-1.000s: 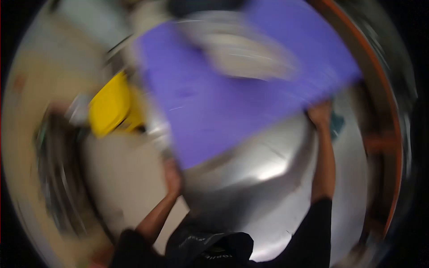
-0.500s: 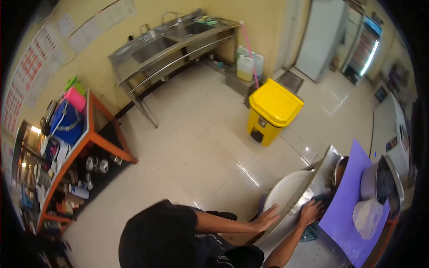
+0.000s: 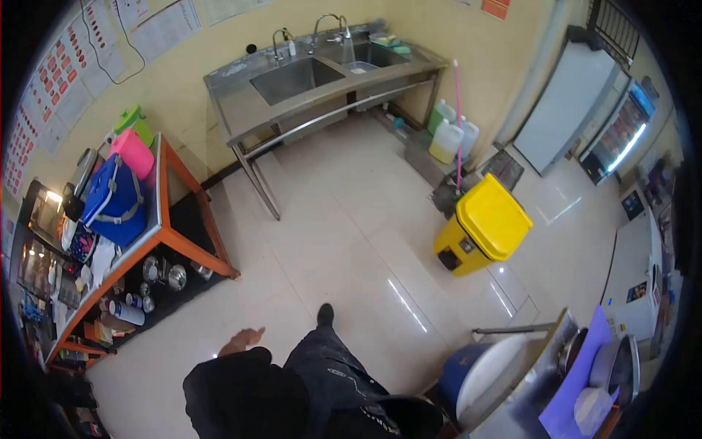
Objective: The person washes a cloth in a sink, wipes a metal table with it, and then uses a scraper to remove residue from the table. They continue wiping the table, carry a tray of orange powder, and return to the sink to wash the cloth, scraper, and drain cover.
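My left hand (image 3: 245, 339) hangs over the tiled floor, beside the black sleeve on my left side. Its fingers look loosely stretched, with no object visible in them. My right hand is out of the frame. Below the body, one leg in dark trousers ends in a black shoe (image 3: 325, 315). At the lower right stands a metal table (image 3: 512, 399) with a purple sheet (image 3: 581, 380) and a clear plastic bag (image 3: 593, 410) on it. A large pale round lid or basin (image 3: 497, 373) leans beside this table.
A steel double sink (image 3: 296, 80) stands against the far wall, water running from one tap. A yellow bin (image 3: 493, 219) is right of centre, near jugs (image 3: 446, 141). On the left, an orange-framed table (image 3: 194, 249) holds a blue cooler (image 3: 115, 201). A fridge (image 3: 618, 132) stands far right.
My left hand has swung left, away from the metal table. My right hand has left the dark cloth and the view. The view has turned, bringing more of the sink into sight.
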Available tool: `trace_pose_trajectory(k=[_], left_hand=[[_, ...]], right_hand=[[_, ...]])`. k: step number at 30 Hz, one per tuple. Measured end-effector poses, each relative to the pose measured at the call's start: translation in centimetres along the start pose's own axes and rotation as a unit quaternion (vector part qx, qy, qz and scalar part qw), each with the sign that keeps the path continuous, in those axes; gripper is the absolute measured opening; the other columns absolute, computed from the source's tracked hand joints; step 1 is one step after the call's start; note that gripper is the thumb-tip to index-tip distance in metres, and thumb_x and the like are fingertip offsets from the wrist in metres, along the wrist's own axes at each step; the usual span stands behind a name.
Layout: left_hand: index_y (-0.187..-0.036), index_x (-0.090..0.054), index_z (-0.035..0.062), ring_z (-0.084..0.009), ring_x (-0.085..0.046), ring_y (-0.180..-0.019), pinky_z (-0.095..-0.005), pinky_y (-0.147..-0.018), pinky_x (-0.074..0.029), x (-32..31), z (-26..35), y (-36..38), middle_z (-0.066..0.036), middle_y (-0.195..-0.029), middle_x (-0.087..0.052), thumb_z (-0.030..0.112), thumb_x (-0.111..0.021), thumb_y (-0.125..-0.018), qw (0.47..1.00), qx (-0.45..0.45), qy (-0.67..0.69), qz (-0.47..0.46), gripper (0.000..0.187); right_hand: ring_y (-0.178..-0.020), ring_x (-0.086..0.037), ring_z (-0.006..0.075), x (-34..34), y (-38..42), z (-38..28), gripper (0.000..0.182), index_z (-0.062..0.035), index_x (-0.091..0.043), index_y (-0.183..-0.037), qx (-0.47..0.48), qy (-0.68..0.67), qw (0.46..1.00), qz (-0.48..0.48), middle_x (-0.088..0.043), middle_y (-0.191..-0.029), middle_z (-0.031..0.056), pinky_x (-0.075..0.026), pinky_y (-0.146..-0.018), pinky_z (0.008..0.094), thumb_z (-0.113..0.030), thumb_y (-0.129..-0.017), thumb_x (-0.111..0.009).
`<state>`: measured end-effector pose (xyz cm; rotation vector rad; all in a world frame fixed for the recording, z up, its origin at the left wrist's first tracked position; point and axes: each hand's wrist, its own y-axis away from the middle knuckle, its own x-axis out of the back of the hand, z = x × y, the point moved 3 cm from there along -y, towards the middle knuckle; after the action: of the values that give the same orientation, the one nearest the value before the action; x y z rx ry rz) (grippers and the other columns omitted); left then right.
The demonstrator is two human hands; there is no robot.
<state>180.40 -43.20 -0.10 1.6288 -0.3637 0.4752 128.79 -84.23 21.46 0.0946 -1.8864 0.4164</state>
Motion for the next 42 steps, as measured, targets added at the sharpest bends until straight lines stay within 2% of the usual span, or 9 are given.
trace_pose_trajectory(k=[9,13,15,18,29,32,35,37,42], left_hand=[[-0.132,-0.044,-0.0016,-0.0347,-0.03,-0.134,-0.0398,-0.11,-0.024,14.5,13.0,-12.7,-0.023,-0.141,-0.036,0.064,-0.02,-0.09,0.978,-0.162,0.129,-0.031,0.081],[-0.114,-0.061,0.0045,-0.0267,-0.056,-0.113,-0.0344,-0.097,-0.042,30.7,25.6,-11.9,-0.016,-0.118,-0.061,0.01,-0.047,-0.087,0.849,-0.449,0.225,0.164,0.031],[-0.103,-0.064,0.0038,-0.0169,-0.062,-0.088,-0.029,-0.083,-0.048,37.6,30.4,-11.6,-0.009,-0.096,-0.066,-0.002,-0.047,-0.079,0.787,-0.496,0.349,0.114,0.03],[-0.094,-0.062,0.0036,-0.0083,-0.053,-0.066,-0.0224,-0.065,-0.045,46.6,32.5,-11.0,0.002,-0.071,-0.052,-0.004,-0.046,-0.078,0.769,-0.444,0.419,0.19,0.024],[-0.132,-0.042,0.0114,-0.0234,-0.043,-0.122,-0.0501,-0.098,-0.037,67.3,34.7,-10.3,-0.006,-0.129,-0.048,0.039,-0.049,-0.091,0.362,-0.414,0.823,0.143,0.05],[-0.129,-0.045,0.0086,-0.0233,-0.048,-0.118,-0.048,-0.097,-0.039,73.9,36.5,-14.3,-0.007,-0.126,-0.051,0.028,-0.052,-0.09,0.211,-0.434,0.873,0.066,0.044],[-0.12,-0.051,0.0044,-0.0192,-0.057,-0.101,-0.0385,-0.088,-0.046,80.1,36.6,-21.6,-0.009,-0.112,-0.057,0.011,-0.05,-0.087,0.339,-0.353,0.845,0.214,0.033],[-0.101,-0.056,0.0035,-0.0172,-0.06,-0.083,-0.0322,-0.075,-0.05,85.0,38.1,-24.2,-0.008,-0.093,-0.061,0.003,-0.042,-0.085,0.322,-0.266,0.876,0.243,0.02],[-0.083,-0.055,0.0065,-0.0165,-0.06,-0.066,-0.0314,-0.064,-0.051,89.6,39.4,-31.4,-0.005,-0.074,-0.06,0.011,-0.048,-0.087,0.208,-0.212,0.929,0.223,0.009]], right_hand=[[-0.087,-0.057,0.0398,-24.5,-8.1,-18.6,0.043,0.001,-0.058,-0.115,-0.225,0.041,0.951,-0.21,-0.06,-0.105,0.0231,-0.044,-0.072,0.047,-0.033,-0.096,-0.042],[-0.078,-0.06,0.0389,-35.1,-19.1,-26.4,0.04,0.0015,-0.061,-0.11,-0.128,-0.08,0.98,-0.133,-0.063,-0.096,0.0229,-0.045,-0.064,0.0462,-0.031,-0.096,-0.044],[-0.07,-0.061,0.0291,-39.0,-27.8,-39.6,0.038,0.007,-0.065,-0.094,0.063,-0.316,0.947,0.02,-0.067,-0.084,0.0179,-0.048,-0.066,0.0393,-0.029,-0.092,-0.055],[-0.062,-0.052,0.0116,-40.8,-38.9,-62.6,0.045,0.0049,-0.067,-0.086,0.006,-0.38,0.906,-0.186,-0.061,-0.068,0.0056,-0.043,-0.057,0.0296,-0.04,-0.087,-0.062],[-0.066,-0.051,0.0093,-38.6,-36.7,-115.7,0.028,0.0,-0.063,-0.096,0.085,-0.629,0.356,-0.685,-0.058,-0.076,-0.0018,-0.042,-0.059,0.0264,-0.026,-0.087,-0.063],[-0.077,-0.054,0.0118,-44.6,-35.6,-120.2,0.026,-0.0004,-0.059,-0.106,0.166,-0.557,0.387,-0.716,-0.06,-0.086,0.003,-0.045,-0.072,0.0271,-0.014,-0.084,-0.058],[-0.093,-0.06,0.0151,-49.7,-39.6,-123.3,0.032,-0.0015,-0.058,-0.11,0.37,-0.403,0.518,-0.657,-0.064,-0.096,0.0078,-0.047,-0.082,0.0295,-0.004,-0.079,-0.053],[-0.099,-0.06,0.0202,-51.5,-43.8,-125.3,0.03,-0.0022,-0.059,-0.108,0.612,-0.407,0.576,-0.358,-0.064,-0.099,0.0115,-0.047,-0.086,0.0323,-0.007,-0.079,-0.055],[-0.11,-0.055,0.0289,-64.5,-52.9,-132.0,0.036,-0.0056,-0.061,-0.11,0.485,-0.088,0.608,-0.622,-0.061,-0.112,0.016,-0.041,-0.096,0.0414,-0.022,-0.078,-0.061]])
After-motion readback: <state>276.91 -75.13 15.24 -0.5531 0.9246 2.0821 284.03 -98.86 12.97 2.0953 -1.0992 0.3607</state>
